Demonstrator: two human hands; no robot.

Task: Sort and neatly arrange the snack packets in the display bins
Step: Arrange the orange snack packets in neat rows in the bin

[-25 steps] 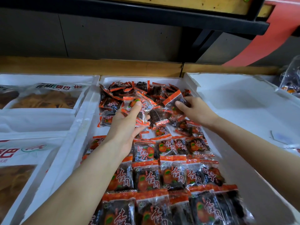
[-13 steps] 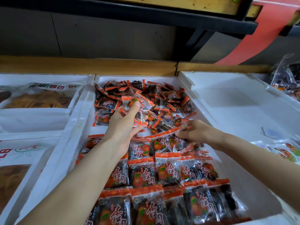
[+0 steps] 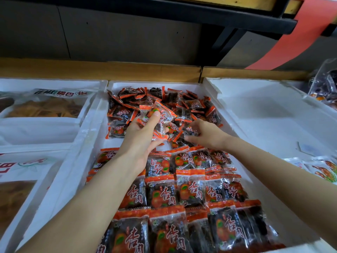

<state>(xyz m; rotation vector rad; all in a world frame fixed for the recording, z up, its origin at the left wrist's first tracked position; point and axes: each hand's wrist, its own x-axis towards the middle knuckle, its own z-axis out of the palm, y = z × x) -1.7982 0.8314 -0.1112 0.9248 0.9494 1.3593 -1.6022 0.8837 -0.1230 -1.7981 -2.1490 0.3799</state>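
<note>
Your left hand (image 3: 140,136) is up over the middle bin (image 3: 92,128), thumb & fingers curled round a small bunch of packets (image 3: 161,114), held just above the loose heap (image 3: 164,98) at the far end. Your right hand (image 3: 207,136) is down at the near edge of that heap, fingers & thumb bent toward 1 packet. It's blurred there, so I can't tell if it's pinching it or only touching. Progress, as I judge it: roughly 1/2 done in this bin. The near part has tidy rows (image 3: 182,194), at least 3 of them, labels up & overlapping like shingles, tho 1 or 2 packets sit turned the other way. The far part is a jumble w/ packets at all angles, and a bare patch of bin floor shows on the left btwn heap & rows. So what's left: gather the heap, square the packets up, lay more rows back to the far wall, fix the flipped ones. The right bin (image 3: 264,115) looks mostly bare, w/ a few different packets (image 3: 324,168) at its near right edge. The left bins hold big bags (image 3: 47,106) lying flat; can't say if those need sorting.
</note>
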